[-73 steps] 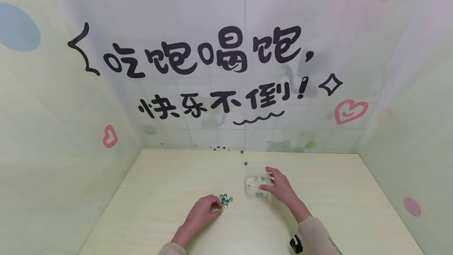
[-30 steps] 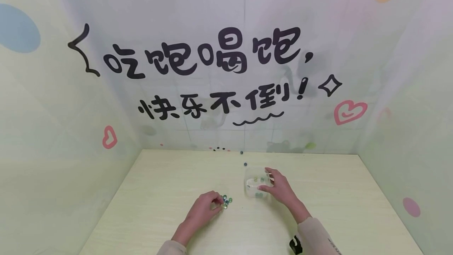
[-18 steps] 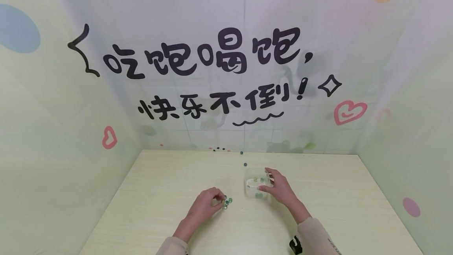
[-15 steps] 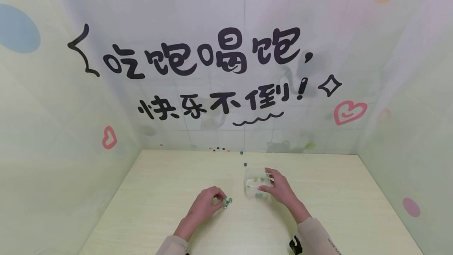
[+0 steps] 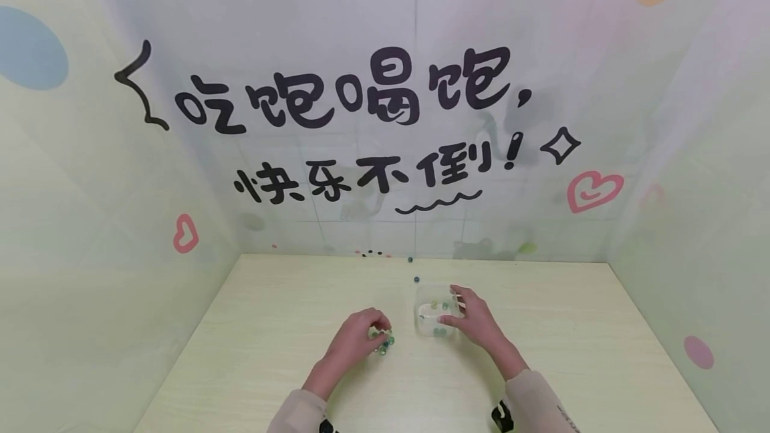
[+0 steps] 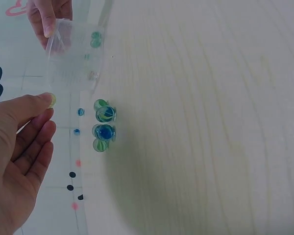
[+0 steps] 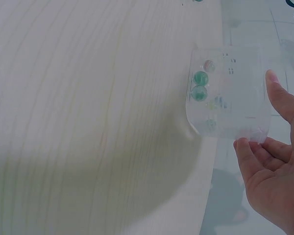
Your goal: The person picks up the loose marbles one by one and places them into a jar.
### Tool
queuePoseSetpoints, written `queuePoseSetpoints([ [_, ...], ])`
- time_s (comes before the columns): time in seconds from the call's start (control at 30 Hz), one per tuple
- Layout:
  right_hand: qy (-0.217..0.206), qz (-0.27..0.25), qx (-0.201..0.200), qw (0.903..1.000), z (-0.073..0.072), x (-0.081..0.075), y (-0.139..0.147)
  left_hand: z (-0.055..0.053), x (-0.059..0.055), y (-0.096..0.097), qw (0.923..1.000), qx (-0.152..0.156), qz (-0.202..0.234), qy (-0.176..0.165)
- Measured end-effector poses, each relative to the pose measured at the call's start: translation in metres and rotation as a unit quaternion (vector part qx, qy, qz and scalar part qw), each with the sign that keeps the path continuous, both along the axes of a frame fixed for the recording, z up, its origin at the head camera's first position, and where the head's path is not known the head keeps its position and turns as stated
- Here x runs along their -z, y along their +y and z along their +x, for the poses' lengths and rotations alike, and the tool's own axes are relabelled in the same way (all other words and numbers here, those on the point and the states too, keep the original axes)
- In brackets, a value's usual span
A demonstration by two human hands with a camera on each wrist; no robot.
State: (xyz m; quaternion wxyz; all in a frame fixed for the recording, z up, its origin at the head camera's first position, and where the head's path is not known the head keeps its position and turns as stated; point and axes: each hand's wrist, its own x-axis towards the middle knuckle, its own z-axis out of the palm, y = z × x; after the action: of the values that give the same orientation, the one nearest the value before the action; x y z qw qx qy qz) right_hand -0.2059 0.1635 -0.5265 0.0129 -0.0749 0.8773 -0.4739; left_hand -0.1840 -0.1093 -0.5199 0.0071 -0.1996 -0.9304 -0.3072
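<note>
My left hand (image 5: 359, 336) pinches a small yellowish marble (image 6: 52, 101) between thumb and fingertips, best seen in the left wrist view. It hovers over a cluster of green and blue glass marbles (image 6: 105, 114) on the table. My right hand (image 5: 481, 321) grips the right side of a clear plastic box (image 7: 245, 98), thumb on one side and fingers on the other. The box stands upright on the table, right of the cluster. Several marbles lie in it, among them two green ones (image 7: 200, 85) touching in the right wrist view.
Two dark blue marbles, one (image 5: 416, 279) behind the box and another (image 5: 410, 260) at the far table edge, lie apart from the cluster. The pale wood table (image 5: 289, 299) is enclosed by printed curtains (image 5: 337, 19) at the back and sides.
My left hand has moved right and away from me, from the cluster's left side to above it, and now lifts a yellowish marble. The right hand and box have stayed put.
</note>
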Motion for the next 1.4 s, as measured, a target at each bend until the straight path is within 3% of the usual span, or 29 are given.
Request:
queuePoseSetpoints([
  [1.1,-0.003,0.004,0.010,0.9999,0.000,0.000,-0.003,-0.024,-0.019,0.033,0.9994,0.029,-0.007,0.019],
  [1.4,-0.004,0.008,0.014,0.9999,0.000,0.000,-0.004,-0.029,-0.022,0.043,0.9992,0.038,-0.006,0.008],
])
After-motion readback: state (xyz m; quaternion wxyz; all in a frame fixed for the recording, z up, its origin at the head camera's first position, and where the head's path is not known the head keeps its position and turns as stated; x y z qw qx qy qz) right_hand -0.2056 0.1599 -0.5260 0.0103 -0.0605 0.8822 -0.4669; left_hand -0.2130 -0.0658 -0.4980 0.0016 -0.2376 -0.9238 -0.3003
